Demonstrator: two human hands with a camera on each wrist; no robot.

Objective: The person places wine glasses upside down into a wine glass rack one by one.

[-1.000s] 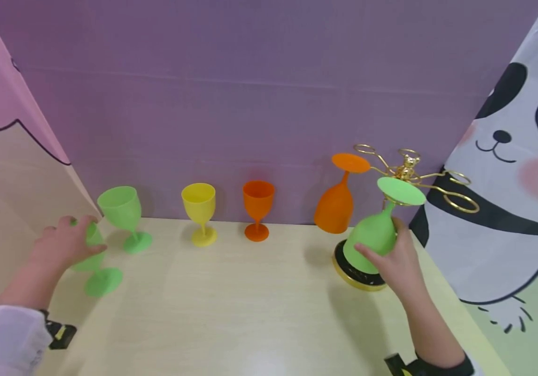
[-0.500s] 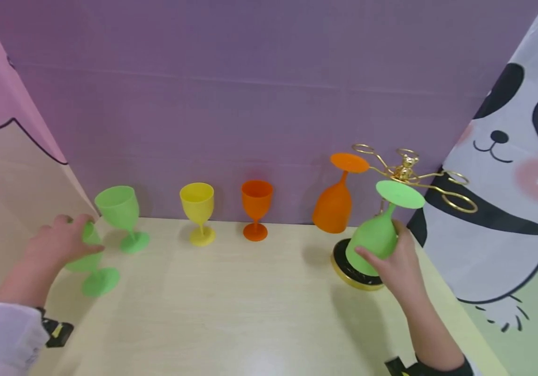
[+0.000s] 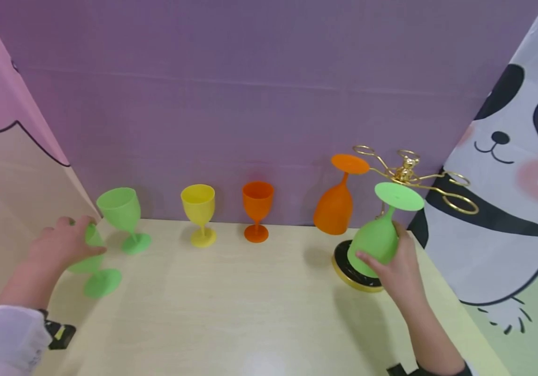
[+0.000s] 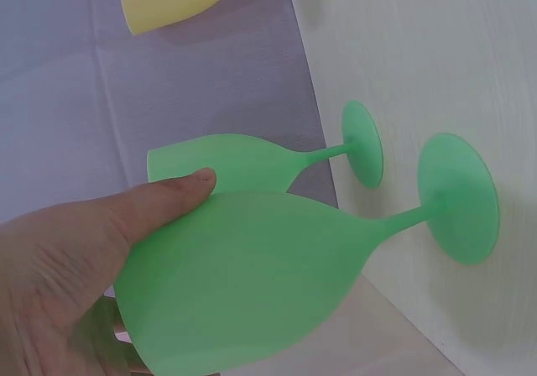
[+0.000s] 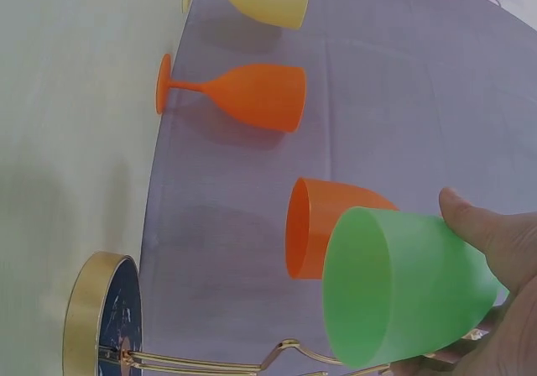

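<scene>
At the left, my left hand point(image 3: 59, 245) grips the bowl of an upright green goblet point(image 4: 252, 275), whose foot is on the table in the head view. A second green goblet point(image 3: 119, 210) stands just behind it. My right hand point(image 3: 397, 261) holds another green goblet point(image 3: 375, 243) upside down by its bowl, its mouth seen in the right wrist view. The foot of that goblet is up beside the arms of a gold rack point(image 3: 407, 175); whether a ring bears it is hidden. An orange goblet point(image 3: 334, 211) hangs upside down from the rack, to the left.
A yellow goblet point(image 3: 199, 209) and an orange goblet point(image 3: 257, 206) stand upright along the back of the table point(image 3: 231, 313). The rack's black and gold base point(image 3: 350, 271) sits below the held goblet. A purple cloth point(image 3: 250, 104) rises behind; a panda-printed cloth point(image 3: 508, 209) borders the right.
My right hand has lowered the upside-down green goblet slightly, its bowl shifting a little to the right. The left hand stays on its goblet.
</scene>
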